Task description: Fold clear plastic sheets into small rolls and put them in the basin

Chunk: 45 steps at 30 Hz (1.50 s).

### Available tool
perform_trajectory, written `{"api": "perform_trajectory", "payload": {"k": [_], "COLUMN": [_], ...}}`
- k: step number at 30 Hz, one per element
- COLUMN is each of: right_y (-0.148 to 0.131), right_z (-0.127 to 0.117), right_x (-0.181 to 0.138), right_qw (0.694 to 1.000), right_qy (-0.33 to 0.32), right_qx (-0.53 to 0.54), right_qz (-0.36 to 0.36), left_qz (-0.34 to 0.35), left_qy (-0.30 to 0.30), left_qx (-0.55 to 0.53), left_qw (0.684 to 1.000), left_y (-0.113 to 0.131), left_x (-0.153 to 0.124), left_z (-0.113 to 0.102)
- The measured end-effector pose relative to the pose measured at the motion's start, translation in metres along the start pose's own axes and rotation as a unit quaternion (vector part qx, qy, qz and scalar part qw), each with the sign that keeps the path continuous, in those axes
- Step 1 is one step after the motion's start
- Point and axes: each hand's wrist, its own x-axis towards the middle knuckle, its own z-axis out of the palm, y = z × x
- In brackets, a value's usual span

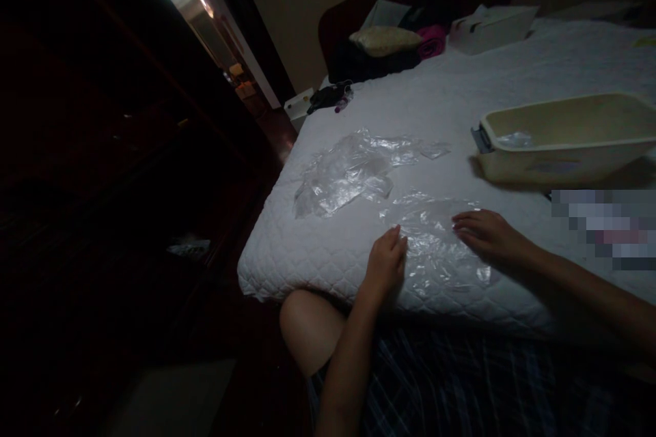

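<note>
A clear plastic bag (435,246) lies flat on the white quilted mattress (461,102) near its front edge. My left hand (385,263) rests on the bag's left edge with the fingers curled together on the plastic. My right hand (486,232) lies flat on the bag's right side, fingers stretched out and pressing it down. A loose heap of more clear plastic bags (348,174) sits further out to the left, apart from both hands.
A cream plastic tub (568,143) with a bit of plastic inside stands at the right. Folded clothes, a pillow (384,39) and a white box (492,27) lie at the far end. The mattress edge drops to dark floor on the left. My knee (307,328) is below it.
</note>
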Motion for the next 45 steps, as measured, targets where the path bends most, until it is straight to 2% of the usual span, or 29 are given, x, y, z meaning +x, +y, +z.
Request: {"api": "perform_trajectory", "payload": {"k": [5, 9, 12, 15, 18, 22, 27, 29, 32, 36, 39, 42, 45], "right_y": [-0.009, -0.054, -0.097, -0.126, -0.136, -0.135, -0.136, -0.139, -0.144, -0.147, -0.145, -0.143, -0.141], "right_z": [-0.018, -0.027, -0.017, 0.001, 0.015, 0.024, 0.025, 0.021, 0.015, 0.009, 0.008, 0.006, 0.004], "right_x": [0.014, 0.019, 0.011, -0.002, -0.013, -0.020, -0.020, -0.019, -0.014, -0.005, 0.003, 0.009, 0.011], "right_qw": [1.000, 0.998, 0.985, 0.960, 0.941, 0.935, 0.957, 0.976, 0.993, 0.977, 0.958, 0.948, 0.944], "right_qy": [0.013, 0.020, -0.006, -0.018, -0.009, -0.003, -0.022, -0.042, -0.063, -0.064, -0.061, -0.045, -0.033], "right_qx": [0.007, -0.013, -0.021, -0.077, -0.143, -0.169, -0.111, -0.055, 0.059, 0.186, 0.234, 0.253, 0.267], "right_qz": [0.015, -0.055, -0.173, -0.269, -0.308, -0.312, -0.266, -0.206, -0.076, 0.081, 0.155, 0.188, 0.193], "left_qz": [0.055, 0.053, 0.060, 0.074, 0.084, 0.081, 0.112, 0.130, 0.152, 0.155, 0.141, 0.119, 0.098], "left_qy": [-0.068, -0.067, -0.055, -0.065, -0.066, -0.070, -0.079, -0.075, -0.062, -0.048, -0.037, -0.017, -0.006], "left_qx": [-0.045, -0.073, -0.090, -0.088, -0.070, -0.008, 0.060, 0.087, 0.110, 0.083, 0.059, 0.065, 0.084], "left_qw": [0.995, 0.994, 0.993, 0.991, 0.992, 0.994, 0.989, 0.985, 0.980, 0.983, 0.988, 0.991, 0.992], "left_y": [-0.001, -0.005, -0.009, -0.011, -0.010, -0.004, -0.008, -0.011, -0.016, -0.017, -0.014, -0.010, -0.007], "left_x": [-0.006, -0.004, -0.004, -0.004, -0.003, -0.002, -0.006, -0.006, -0.006, -0.006, -0.006, -0.006, -0.006], "left_z": [0.007, 0.011, 0.010, 0.005, -0.003, -0.012, -0.011, -0.009, -0.007, -0.007, -0.007, -0.006, -0.005]}}
